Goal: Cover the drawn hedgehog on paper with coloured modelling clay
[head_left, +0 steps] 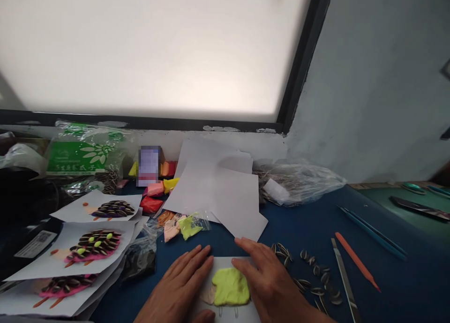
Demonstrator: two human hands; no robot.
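A flattened lump of yellow-green modelling clay (232,288) lies on a white sheet of paper (230,263) at the bottom middle. Pale peach clay (208,295) shows at its left side, and two small drawn outlines sit under its lower edge. My left hand (183,285) rests at the paper's left side, fingers stretched out beside the clay. On the other side, my right hand (270,281) has its fingers apart, the fingertips close to the clay's upper right edge. Neither hand holds anything. Loose sunflower seeds (318,270) are scattered right of my right hand.
Finished hedgehog pictures (94,248) with seed spines are stacked at left. Behind lie opened clay packets (190,225), blank paper sheets (225,187), a green seed bag (80,154) and a clear plastic bag (298,182). Blue tweezers (374,231), an orange tool (356,261) and a metal blade (344,278) lie right.
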